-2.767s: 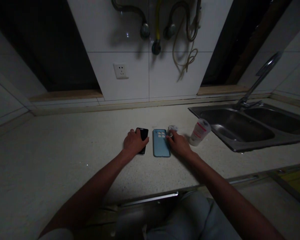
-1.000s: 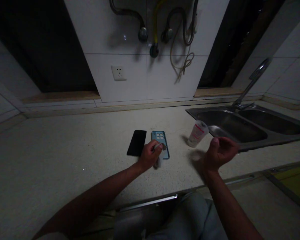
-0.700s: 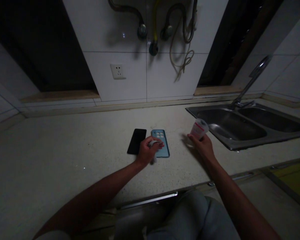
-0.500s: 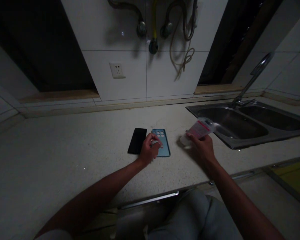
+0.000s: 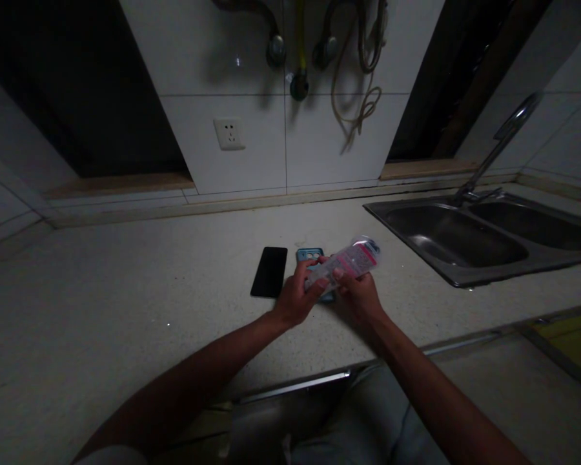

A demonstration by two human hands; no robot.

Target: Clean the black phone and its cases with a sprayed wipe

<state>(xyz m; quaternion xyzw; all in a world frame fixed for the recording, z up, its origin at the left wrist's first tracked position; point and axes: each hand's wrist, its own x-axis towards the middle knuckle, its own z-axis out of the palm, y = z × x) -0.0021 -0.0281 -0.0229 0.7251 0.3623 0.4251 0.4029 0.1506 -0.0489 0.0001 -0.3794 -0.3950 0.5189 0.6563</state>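
Note:
A clear plastic packet with a pink printed label point(image 5: 357, 259) is gripped by both my hands, tilted up toward the right. My left hand point(image 5: 297, 296) pinches its lower left end between thumb and fingers. Lower down its right side, my right hand point(image 5: 361, 296) grips it with the thumb on top. Under the packet lies a blue phone case point(image 5: 310, 253) with camera cutouts, partly covered by the packet and my hands. A black phone point(image 5: 270, 272) rests screen up on the counter just left of my left hand. Whether a small white piece is still in my left fingers cannot be seen.
The pale speckled counter point(image 5: 126, 284) runs along a tiled wall. A double steel sink point(image 5: 458, 282) with a tall faucet point(image 5: 501, 139) is on the right. On the wall are a socket point(image 5: 229, 134), pipe valves point(image 5: 275, 50) and a looped cord point(image 5: 363, 113).
My right hand has brought the packet leftward from near the sink to above the phone case. My left hand, which held something small and white, now grips the packet's end.

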